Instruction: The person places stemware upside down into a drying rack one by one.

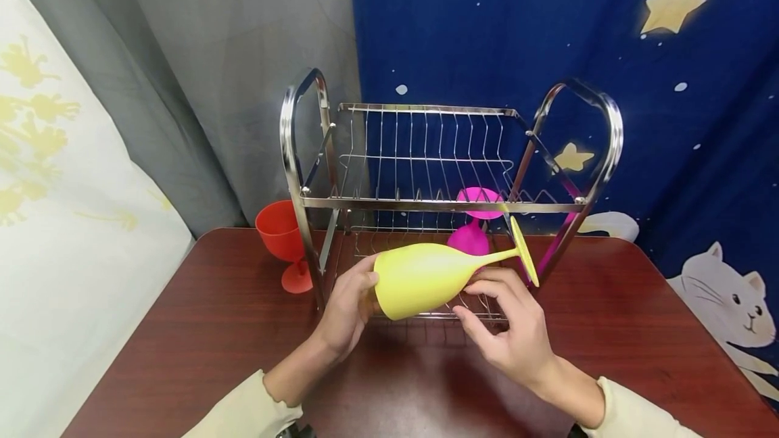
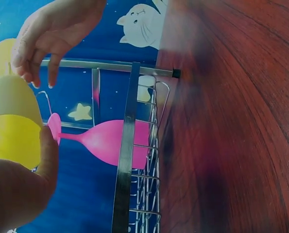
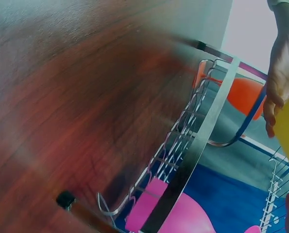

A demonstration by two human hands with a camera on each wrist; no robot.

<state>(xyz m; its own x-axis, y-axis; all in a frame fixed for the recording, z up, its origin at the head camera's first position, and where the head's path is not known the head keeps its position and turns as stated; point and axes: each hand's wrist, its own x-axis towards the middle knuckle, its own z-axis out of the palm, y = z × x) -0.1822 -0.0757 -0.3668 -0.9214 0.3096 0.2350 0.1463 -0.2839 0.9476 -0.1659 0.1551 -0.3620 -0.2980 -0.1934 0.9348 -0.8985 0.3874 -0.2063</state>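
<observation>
A yellow plastic goblet point(image 1: 426, 279) lies sideways in the air before the rack, its foot pointing right and slightly up. At its rim, on the left, my left hand point(image 1: 347, 306) grips it with the thumb on the outside; the other fingers are mostly hidden. Loosely bent beside the lower bowl and stem is my right hand point(image 1: 508, 320), its thumb apart from its fingers. On the rack's lower tier, a pink goblet point(image 2: 105, 141) stands upside down. An orange-red goblet point(image 1: 280, 232) stands upright left of the rack.
The two-tier chrome dish rack point(image 1: 438, 205) stands on a dark red wooden table point(image 1: 201, 336), with tall curved side frames. Behind hang a grey curtain point(image 1: 243, 53) and a blue curtain point(image 1: 517, 32) with star and cat prints. A white patterned cloth point(image 1: 73, 174) covers the left side.
</observation>
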